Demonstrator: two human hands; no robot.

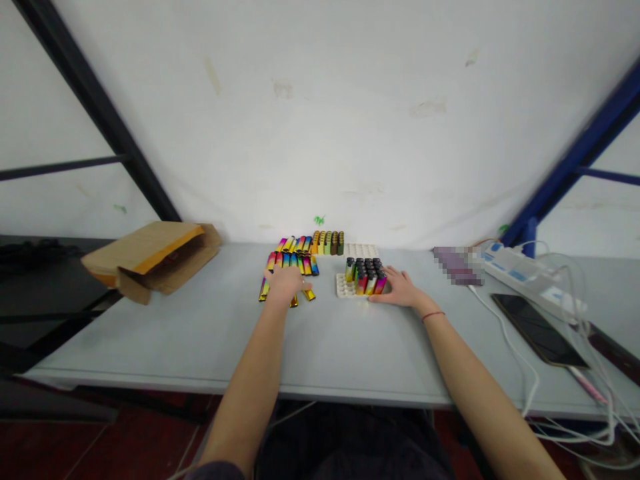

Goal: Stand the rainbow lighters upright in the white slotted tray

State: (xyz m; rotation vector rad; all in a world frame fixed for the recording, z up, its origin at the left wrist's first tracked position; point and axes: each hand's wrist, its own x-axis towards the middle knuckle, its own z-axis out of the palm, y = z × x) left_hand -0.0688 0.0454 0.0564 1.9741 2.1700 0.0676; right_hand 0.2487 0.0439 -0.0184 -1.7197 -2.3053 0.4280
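Observation:
Colourful lighters (295, 257) lie in a loose pile on the grey table (200, 333). My left hand (286, 285) rests palm down on the pile's near edge, fingers curled over a few lighters. A white tray (345, 288) holds several upright lighters (366, 275) with black tops. My right hand (400, 288) lies flat beside the tray's right edge, fingers touching it. A row of upright lighters (329, 243) stands behind the pile, next to a second white tray (361, 251).
An open cardboard box (150, 259) lies on its side at the table's left. On the right are a power strip (520, 272) with white cables, a dark phone (535, 329) and a blurred purple object (457, 265). A white wall stands behind.

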